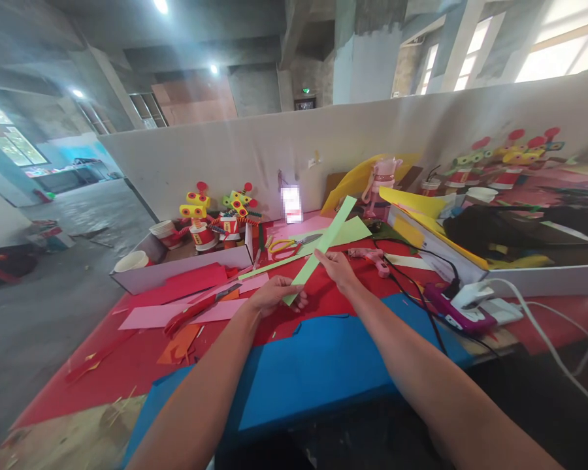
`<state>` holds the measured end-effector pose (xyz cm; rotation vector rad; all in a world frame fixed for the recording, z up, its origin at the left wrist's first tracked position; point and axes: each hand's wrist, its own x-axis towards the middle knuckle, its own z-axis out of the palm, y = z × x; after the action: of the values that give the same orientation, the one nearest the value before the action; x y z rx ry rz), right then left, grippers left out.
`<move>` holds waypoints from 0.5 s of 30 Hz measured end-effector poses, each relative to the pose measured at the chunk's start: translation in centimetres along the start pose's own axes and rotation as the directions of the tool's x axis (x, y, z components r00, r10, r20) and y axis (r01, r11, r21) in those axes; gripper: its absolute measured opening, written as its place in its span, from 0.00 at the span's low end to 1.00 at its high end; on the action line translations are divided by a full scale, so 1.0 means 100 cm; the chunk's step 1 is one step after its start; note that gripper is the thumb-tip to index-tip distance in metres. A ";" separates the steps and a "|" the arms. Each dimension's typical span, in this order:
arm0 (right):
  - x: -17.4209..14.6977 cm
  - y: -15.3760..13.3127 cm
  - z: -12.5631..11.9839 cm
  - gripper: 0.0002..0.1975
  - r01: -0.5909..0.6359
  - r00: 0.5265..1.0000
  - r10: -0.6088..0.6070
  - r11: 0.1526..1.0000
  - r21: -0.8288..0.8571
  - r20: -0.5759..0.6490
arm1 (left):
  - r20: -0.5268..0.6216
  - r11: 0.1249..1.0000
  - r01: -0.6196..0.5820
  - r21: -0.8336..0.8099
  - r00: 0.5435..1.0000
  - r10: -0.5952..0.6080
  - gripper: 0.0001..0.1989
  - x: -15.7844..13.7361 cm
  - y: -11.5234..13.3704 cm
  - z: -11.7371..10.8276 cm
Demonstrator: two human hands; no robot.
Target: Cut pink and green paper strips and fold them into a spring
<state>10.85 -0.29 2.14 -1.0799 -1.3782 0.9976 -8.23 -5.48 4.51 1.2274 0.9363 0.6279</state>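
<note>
A light green paper strip (337,224) slants up and to the right between my two hands, above the red table cover. Its lower end is gripped by my left hand (277,297), fingers closed around it. Higher up along the strip, my right hand (337,269) pinches its edge. Behind the strip lie yellow-handled scissors (287,245) on a larger green paper sheet (355,230). To the right of my right hand rests a pink glue gun (371,256). A red utility knife (196,312) lies left of my left hand, over pink paper pieces (151,316).
At the back left, a box (183,273) holds paper cups and paper-cup robot figures (200,232). A lit phone (291,203) leans on the white partition (225,153). A purple power strip (458,310) with cables sits right. Blue sheet (318,365) covers the near edge.
</note>
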 end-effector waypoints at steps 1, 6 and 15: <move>0.002 0.001 -0.003 0.31 -0.002 1.000 0.002 1.000 0.010 -0.027 | -0.001 1.000 -0.004 0.015 1.000 0.004 0.20 0.000 0.001 0.000; 0.007 0.007 -0.009 0.28 -0.021 0.996 0.024 0.999 0.039 -0.081 | 0.011 0.999 -0.019 0.042 1.000 0.018 0.20 -0.001 0.002 0.000; 0.014 0.017 -0.012 0.28 -0.091 0.988 0.113 0.978 0.190 -0.104 | -0.094 1.000 -0.007 0.026 0.996 0.009 0.22 0.000 -0.002 -0.003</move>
<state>12.19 1.47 0.91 -1.0598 -1.1240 1.0983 -8.50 -5.41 4.35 1.2333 1.0214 0.6868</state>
